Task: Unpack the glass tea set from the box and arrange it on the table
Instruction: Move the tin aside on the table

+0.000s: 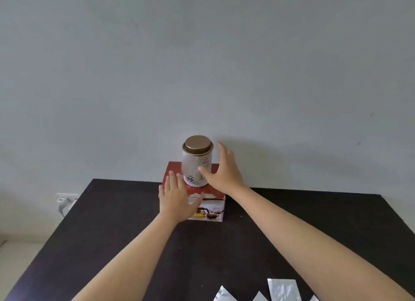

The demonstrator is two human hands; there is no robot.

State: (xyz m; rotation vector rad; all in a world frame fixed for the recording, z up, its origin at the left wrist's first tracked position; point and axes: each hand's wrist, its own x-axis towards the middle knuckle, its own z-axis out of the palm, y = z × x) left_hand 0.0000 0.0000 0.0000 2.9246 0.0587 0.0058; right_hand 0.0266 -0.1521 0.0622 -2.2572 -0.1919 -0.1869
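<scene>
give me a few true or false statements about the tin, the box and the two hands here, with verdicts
1. The tin stands upright on the box. True.
2. The tin's lid is off. False: its brown lid is on.
3. The left hand lies flat on the box with straight fingers. True.
4. The right hand holds the tin in the air. False: the hand is spread open beside the tin, which rests on the box.
5. The box sits on the floor. False: it sits on the dark table near the wall.
6. Silver packets lie at the near edge of the table. True.
</scene>
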